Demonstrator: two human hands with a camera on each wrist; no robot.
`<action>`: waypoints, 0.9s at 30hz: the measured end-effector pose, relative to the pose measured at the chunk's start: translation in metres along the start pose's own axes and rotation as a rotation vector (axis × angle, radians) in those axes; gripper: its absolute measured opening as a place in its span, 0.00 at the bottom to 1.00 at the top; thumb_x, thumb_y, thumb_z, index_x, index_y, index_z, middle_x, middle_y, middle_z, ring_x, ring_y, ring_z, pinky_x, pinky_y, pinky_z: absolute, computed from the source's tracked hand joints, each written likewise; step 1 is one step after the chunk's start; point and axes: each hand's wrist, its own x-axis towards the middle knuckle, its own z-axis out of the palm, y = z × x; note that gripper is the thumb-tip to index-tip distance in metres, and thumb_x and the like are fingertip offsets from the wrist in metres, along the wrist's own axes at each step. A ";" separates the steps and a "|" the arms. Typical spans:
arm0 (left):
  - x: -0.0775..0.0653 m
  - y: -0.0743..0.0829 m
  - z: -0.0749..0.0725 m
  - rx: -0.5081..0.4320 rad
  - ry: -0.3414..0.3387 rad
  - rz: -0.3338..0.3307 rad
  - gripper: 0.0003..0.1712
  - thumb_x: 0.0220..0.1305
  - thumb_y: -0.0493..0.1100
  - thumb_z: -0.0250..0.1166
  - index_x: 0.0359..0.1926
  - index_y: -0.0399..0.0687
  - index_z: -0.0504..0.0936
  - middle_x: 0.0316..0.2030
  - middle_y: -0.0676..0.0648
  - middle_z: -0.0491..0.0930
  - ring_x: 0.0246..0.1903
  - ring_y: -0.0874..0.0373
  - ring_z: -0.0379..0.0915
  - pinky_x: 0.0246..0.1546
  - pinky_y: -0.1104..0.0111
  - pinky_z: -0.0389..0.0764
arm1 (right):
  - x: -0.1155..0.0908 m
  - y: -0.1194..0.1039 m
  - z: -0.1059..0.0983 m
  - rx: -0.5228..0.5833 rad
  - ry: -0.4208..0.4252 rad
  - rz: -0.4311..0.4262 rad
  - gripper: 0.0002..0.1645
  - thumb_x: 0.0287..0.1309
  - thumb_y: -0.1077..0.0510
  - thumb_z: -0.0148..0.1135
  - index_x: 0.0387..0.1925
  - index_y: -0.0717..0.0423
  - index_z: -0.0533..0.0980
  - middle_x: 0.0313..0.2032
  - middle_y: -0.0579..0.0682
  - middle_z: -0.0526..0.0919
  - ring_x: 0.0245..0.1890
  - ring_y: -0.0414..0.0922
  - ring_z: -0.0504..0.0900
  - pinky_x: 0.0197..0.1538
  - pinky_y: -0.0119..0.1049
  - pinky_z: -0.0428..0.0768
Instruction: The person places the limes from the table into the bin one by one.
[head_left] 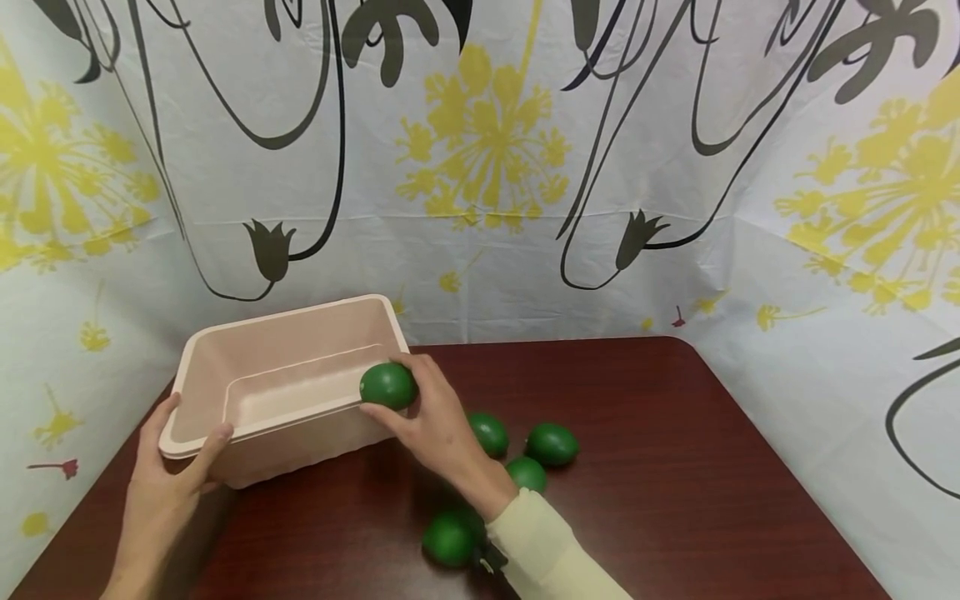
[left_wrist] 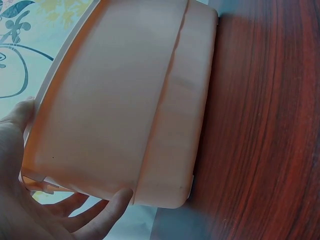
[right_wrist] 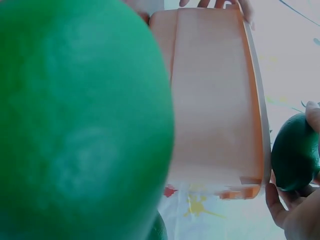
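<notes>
A pale pink plastic bin [head_left: 307, 442] is tilted toward the back of the table, and its inside shows no items. My left hand [head_left: 168, 475] grips the bin's left end, thumb on the front rim; in the left wrist view the thumb of the hand [left_wrist: 105, 215] presses the wall. Between thumb and fingers, my right hand [head_left: 438, 417] holds a smooth green lime [head_left: 387, 386] at the bin's front right corner. The right wrist view shows that held lime [right_wrist: 297, 152] just beyond the rim. Whether the right fingers touch the rim, I cannot tell.
Several more limes [head_left: 552, 444] lie on the dark red wooden table [head_left: 660, 500], around and partly behind my right forearm. One lime [right_wrist: 80, 120] looms large in the right wrist view. A flower-patterned white curtain [head_left: 495, 275] hangs behind the table and along its sides.
</notes>
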 end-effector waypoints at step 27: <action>0.000 -0.002 -0.001 -0.018 -0.008 0.019 0.50 0.71 0.59 0.66 0.81 0.86 0.42 0.83 0.38 0.46 0.43 0.76 0.64 0.25 0.77 0.83 | 0.021 -0.002 0.006 -0.087 -0.029 -0.006 0.40 0.57 0.43 0.78 0.67 0.50 0.73 0.57 0.48 0.80 0.51 0.43 0.81 0.54 0.35 0.85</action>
